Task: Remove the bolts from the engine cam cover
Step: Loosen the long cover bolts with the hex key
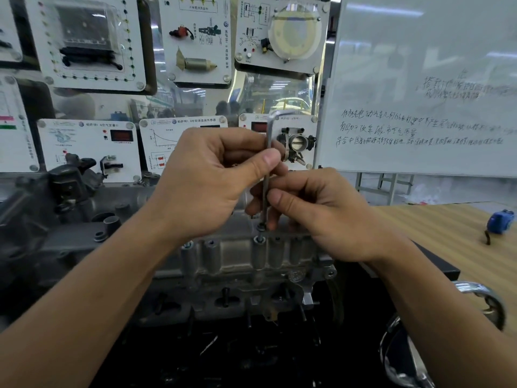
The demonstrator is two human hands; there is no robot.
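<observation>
Bolt (261, 227) removal in progress at the near edge of the engine cam cover (240, 256), a cast grey body carrying a row of upright tubular bosses. The bolt stands partly raised out of its boss, head clear of the metal and threads showing beneath, its long axis vertical. An L-shaped hex key (268, 152) is seated in the bolt head, long arm upright and collinear with the bolt, short arm bent over at the top towards the right. The left hand (212, 175) closes round the upper shaft, thumb pressed against it opposite the curled fingers; the right hand (316, 211) pinches the lower shaft between thumb and fingertips just above the bolt head, and is therefore the nearer hand to the fastener. The bolt lies directly below both hands, along the line of the key, so any further loosening would appear to call for rotation about that vertical axis followed by a straight upward lift. A second bolt (188, 244) sits in a boss to the left along the same edge, seemingly not yet withdrawn. A wooden table (436, 236) stands at the right, bearing a blue object (500, 221) near its far corner; a whiteboard (425, 88) hangs behind.
</observation>
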